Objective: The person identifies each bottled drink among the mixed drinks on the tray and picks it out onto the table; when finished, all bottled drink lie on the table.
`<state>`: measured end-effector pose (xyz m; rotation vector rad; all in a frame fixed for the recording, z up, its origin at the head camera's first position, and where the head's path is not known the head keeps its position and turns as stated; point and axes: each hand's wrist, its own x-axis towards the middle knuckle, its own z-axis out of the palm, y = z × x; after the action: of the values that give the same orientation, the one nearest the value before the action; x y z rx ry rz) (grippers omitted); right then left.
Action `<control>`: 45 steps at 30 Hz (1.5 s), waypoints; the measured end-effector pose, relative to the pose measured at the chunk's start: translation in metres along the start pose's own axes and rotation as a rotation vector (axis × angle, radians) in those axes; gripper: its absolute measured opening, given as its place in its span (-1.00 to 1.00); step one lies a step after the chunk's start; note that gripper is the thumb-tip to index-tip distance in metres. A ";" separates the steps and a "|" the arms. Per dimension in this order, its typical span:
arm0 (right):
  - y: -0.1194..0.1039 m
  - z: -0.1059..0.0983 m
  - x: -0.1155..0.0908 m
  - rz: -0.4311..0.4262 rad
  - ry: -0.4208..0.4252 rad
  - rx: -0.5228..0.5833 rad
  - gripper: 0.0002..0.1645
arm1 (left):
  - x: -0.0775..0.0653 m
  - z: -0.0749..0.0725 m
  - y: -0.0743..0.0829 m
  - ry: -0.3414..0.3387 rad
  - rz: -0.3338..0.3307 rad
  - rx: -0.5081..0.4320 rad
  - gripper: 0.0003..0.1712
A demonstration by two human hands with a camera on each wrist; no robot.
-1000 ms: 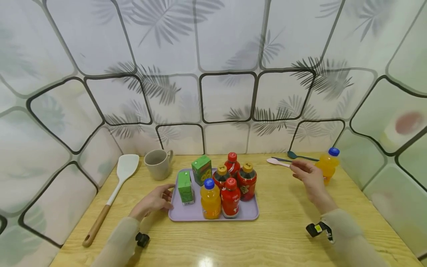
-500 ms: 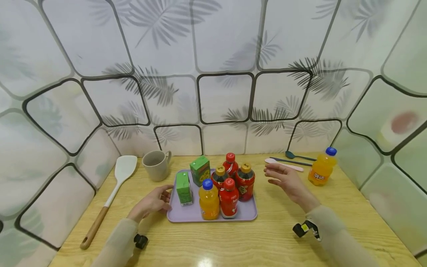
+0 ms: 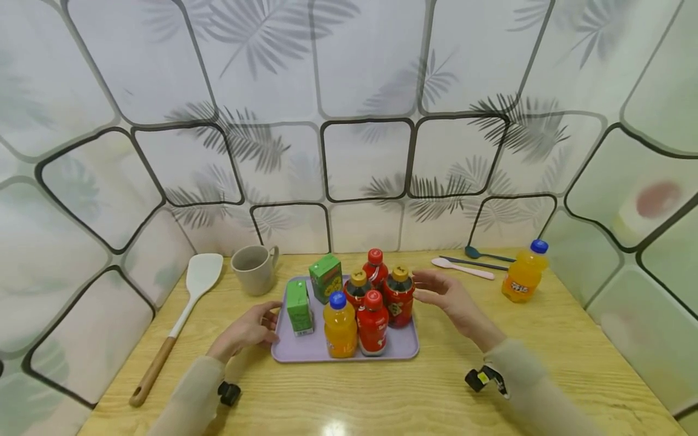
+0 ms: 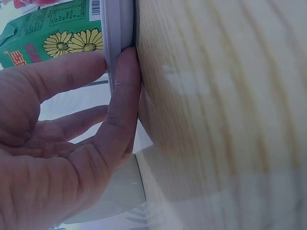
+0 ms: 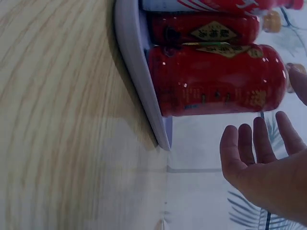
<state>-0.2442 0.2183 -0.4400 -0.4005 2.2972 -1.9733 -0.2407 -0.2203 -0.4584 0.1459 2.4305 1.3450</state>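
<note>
A lilac tray (image 3: 316, 351) carries several drinks: two green juice boxes (image 3: 299, 306), an orange juice bottle (image 3: 340, 330), two red bottles (image 3: 373, 327) and two dark drink bottles (image 3: 400, 303) with gold caps and red labels. My left hand (image 3: 248, 330) holds the tray's left edge; in the left wrist view, thumb and finger are at its rim (image 4: 115, 28). My right hand (image 3: 449, 303) is beside the right-hand dark bottle, fingers spread and holding nothing. The right wrist view shows a gap between the fingers (image 5: 261, 139) and that bottle's red label (image 5: 216, 81).
A grey mug (image 3: 255, 272) stands behind the tray at the left, beside a white spatula (image 3: 204, 275) with a wooden handle. At the back right lie a pink spoon (image 3: 463, 267), a dark stick (image 3: 474, 263) and a teal spoon (image 3: 491, 255). Another orange juice bottle (image 3: 525, 275) stands there.
My right hand has moved left, from beside the far-right orange juice bottle past the spoons to the tray's right side. My left hand stays at the tray's edge.
</note>
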 end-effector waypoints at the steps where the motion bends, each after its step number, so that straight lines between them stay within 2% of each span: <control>1: 0.000 0.003 0.000 -0.008 0.002 -0.017 -0.28 | 0.000 0.000 -0.001 0.004 -0.002 -0.001 -0.07; 9: -0.001 0.025 0.002 -0.025 0.056 -0.044 -0.17 | 0.000 0.004 -0.002 0.010 0.010 0.006 -0.08; 15: 0.001 0.034 0.007 -0.020 0.052 -0.028 -0.09 | 0.001 0.004 -0.001 0.021 -0.009 0.015 -0.08; 20: 0.004 0.039 0.008 -0.032 0.083 -0.061 -0.05 | 0.001 0.003 -0.001 0.026 -0.017 0.014 -0.07; 31: 0.002 0.041 0.008 -0.036 0.146 -0.098 -0.06 | 0.001 0.002 0.000 0.031 -0.008 0.016 -0.08; 38: 0.002 0.036 0.006 -0.029 0.204 -0.098 -0.14 | 0.001 0.003 0.000 0.031 -0.015 0.001 -0.07; 45: -0.003 0.029 0.005 -0.037 0.205 -0.090 -0.17 | 0.000 0.002 0.001 0.034 0.002 0.018 -0.07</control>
<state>-0.2417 0.1886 -0.4414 -0.2597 2.5261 -2.0197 -0.2403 -0.2182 -0.4590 0.1312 2.4718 1.3374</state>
